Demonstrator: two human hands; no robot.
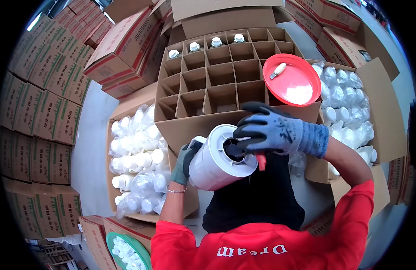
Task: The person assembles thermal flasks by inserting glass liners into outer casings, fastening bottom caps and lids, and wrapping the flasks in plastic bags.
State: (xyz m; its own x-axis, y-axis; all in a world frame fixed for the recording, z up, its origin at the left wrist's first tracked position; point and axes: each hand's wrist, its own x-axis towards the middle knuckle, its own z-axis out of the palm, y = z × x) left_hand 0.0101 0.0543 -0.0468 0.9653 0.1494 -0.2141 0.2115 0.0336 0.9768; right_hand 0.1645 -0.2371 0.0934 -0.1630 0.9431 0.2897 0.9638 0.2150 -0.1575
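A white cylindrical jug-like container (212, 168) is tilted above my lap, its round top turned up toward me. My left hand (186, 161), in a grey-green glove, is closed around the handle at its left side. My right hand (271, 130), in a blue-grey glove with black fingers, is at the dark round opening with its fingers curled. The fingertips reach into or over the hole; what they grip there is hidden. A red piece (261, 161) pokes out below the right hand, its kind unclear.
Ahead stands a divided carton (203, 120) with several capped bottles (216, 42) along its back row. A red plate (302, 76) on it holds a small knife-like tool (278, 70). Cartons of bagged white bottles (140, 159) flank me. A green basin (142, 245) holds white caps.
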